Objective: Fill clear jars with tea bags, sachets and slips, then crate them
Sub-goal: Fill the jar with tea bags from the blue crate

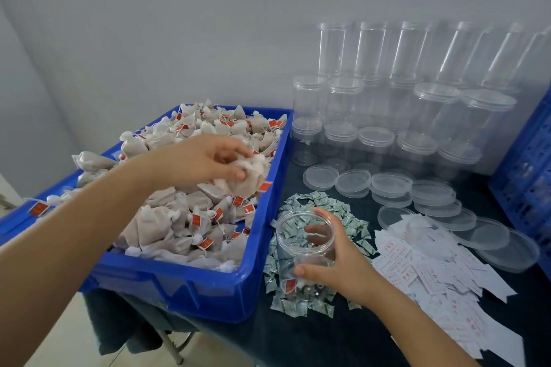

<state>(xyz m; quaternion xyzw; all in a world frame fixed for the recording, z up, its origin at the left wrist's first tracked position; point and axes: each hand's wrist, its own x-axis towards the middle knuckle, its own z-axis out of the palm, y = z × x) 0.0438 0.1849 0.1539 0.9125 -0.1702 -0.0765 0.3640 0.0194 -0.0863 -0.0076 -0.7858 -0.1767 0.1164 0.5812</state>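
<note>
Nearby, loose lids (390, 183) and perhaps paper slips (432, 274) crowd the jar (304, 247).

open jar (304, 247) mouth unblocked, blue bin (262, 217) wall just left, sachets (354, 217) around

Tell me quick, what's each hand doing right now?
Left hand: pinches tea bags over the blue bin.
Right hand: grips the open clear jar.

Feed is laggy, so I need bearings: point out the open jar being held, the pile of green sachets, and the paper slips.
open jar (304, 243), head view, on its clear side wall.
green sachets (325, 202), head view, pile's far part behind the jar.
paper slips (432, 271), head view, middle of the white heap.
</note>
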